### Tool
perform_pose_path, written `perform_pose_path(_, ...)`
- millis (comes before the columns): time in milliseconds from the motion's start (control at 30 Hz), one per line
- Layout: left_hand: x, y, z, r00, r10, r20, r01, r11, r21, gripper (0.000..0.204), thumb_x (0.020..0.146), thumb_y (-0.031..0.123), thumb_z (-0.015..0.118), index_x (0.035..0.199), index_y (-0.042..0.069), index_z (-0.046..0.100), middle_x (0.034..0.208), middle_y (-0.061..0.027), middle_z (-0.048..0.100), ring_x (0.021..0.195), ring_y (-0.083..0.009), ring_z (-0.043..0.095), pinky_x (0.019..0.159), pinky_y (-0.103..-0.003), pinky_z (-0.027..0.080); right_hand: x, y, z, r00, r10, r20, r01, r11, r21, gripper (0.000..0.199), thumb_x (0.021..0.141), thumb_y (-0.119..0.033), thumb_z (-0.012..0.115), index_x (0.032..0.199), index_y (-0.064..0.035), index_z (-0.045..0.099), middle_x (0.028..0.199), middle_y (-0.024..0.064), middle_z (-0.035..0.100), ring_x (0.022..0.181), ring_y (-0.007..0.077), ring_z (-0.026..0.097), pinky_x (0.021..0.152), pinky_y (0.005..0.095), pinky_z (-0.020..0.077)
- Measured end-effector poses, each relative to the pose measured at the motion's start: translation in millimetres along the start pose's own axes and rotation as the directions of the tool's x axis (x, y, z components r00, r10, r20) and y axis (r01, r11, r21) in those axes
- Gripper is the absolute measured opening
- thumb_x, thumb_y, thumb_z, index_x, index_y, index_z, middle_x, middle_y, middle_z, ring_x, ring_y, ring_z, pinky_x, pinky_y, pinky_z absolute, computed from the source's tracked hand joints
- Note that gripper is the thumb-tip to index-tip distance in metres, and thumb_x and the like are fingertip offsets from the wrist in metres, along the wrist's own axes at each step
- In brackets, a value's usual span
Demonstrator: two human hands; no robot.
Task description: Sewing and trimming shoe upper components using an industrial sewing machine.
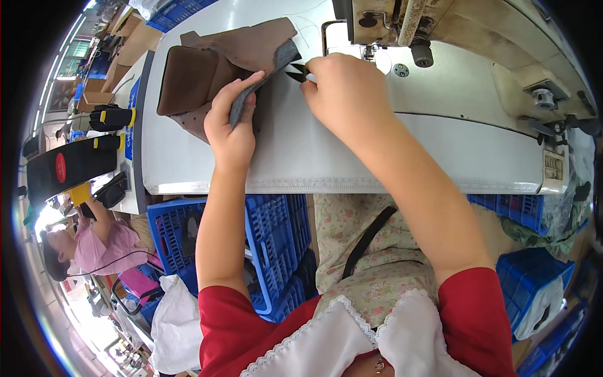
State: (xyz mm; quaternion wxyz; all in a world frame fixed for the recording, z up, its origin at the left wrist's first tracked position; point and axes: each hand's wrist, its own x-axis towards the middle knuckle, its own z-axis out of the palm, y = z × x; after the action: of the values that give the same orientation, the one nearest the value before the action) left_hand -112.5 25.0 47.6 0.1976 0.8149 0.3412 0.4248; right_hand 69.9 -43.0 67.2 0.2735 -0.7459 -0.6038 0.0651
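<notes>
My left hand (231, 139) is closed on a folded brown leather piece (191, 81) with a grey fuzzy lining, the thumb and fingers pinching its edge. The piece stands partly upright on the white work table (301, 160), its stitched panels turned to the left. In my right hand (348, 85) is a small pair of thread snips (295, 73), mostly hidden by the fingers. Their dark blades point left, apart at the tips, close beside the lined edge of the leather. Whether they touch it I cannot tell.
A sewing machine (465, 38) spans the far right, its needle area just beyond my right hand. Loose threads (308, 24) lie at the back. Blue crates (276, 242) stand below the table's front edge. Another person (103, 239) sits at a machine on the left.
</notes>
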Motion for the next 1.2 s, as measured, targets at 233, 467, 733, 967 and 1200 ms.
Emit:
perform_pose_path(233,0.8,0.0,-0.3,1.0,-0.017,0.015,0.017,1.0,-0.026,0.02,0.098,0.005,0.058,0.114,-0.002,0.067,0.103,-0.0063,0.067,0.094,-0.011,0.058,0.087,-0.024,0.046,6.6,5.1,2.1,1.0,0.006,-0.024,-0.005,1.0,0.029,0.018,0.08,-0.02,0.066,0.085,-0.0042,0.072,0.078,0.0176,0.067,0.077,0.0342,0.068,0.073,0.0444,0.0549)
perform_pose_path(467,0.3,0.1,1.3,0.997,-0.077,0.002,0.077,0.993,-0.092,0.025,0.087,-0.002,0.063,0.109,0.008,0.072,0.11,-0.0053,0.073,0.107,-0.0248,0.062,0.1,-0.034,0.045,13.1,1.0,13.7,0.996,-0.055,-0.067,0.063,0.99,0.13,0.018,0.079,-0.019,0.066,0.085,-0.0035,0.072,0.077,0.0192,0.067,0.077,0.0362,0.068,0.073,0.0454,0.0548)
perform_pose_path(733,-1.0,-2.7,-2.1,1.0,-0.024,0.009,0.024,0.999,-0.045,0.025,0.088,-0.001,0.061,0.109,0.008,0.072,0.11,-0.0047,0.073,0.11,-0.026,0.061,0.101,-0.035,0.044,7.6,3.8,14.8,0.999,-0.025,-0.044,0.03,0.993,0.114,0.016,0.08,-0.019,0.066,0.084,-0.0042,0.072,0.078,0.0175,0.068,0.077,0.0355,0.068,0.071,0.045,0.0543)
perform_pose_path(967,-14.6,-16.3,-28.3,0.999,0.029,-0.019,-0.032,0.98,-0.197,0.022,0.096,0.017,0.058,0.105,0.0,0.07,0.109,-0.0086,0.073,0.112,-0.0267,0.06,0.105,-0.039,0.04,-14.3,18.5,4.9,0.991,0.013,-0.132,0.002,0.994,0.111,0.017,0.084,-0.015,0.067,0.099,-0.0062,0.065,0.088,0.0122,0.066,0.079,0.0311,0.066,0.068,0.0413,0.0533)
perform_pose_path(1200,-13.5,-9.1,-32.1,0.993,0.099,0.07,-0.097,0.995,-0.034,0.036,0.101,0.026,0.05,0.106,-0.006,0.066,0.109,-0.0171,0.072,0.112,-0.026,0.061,0.109,-0.041,0.035,6.3,28.4,24.6,0.979,-0.061,-0.196,0.057,0.998,-0.023,0.014,0.086,-0.015,0.067,0.095,-0.0055,0.063,0.085,0.0104,0.062,0.077,0.029,0.066,0.065,0.0405,0.053)
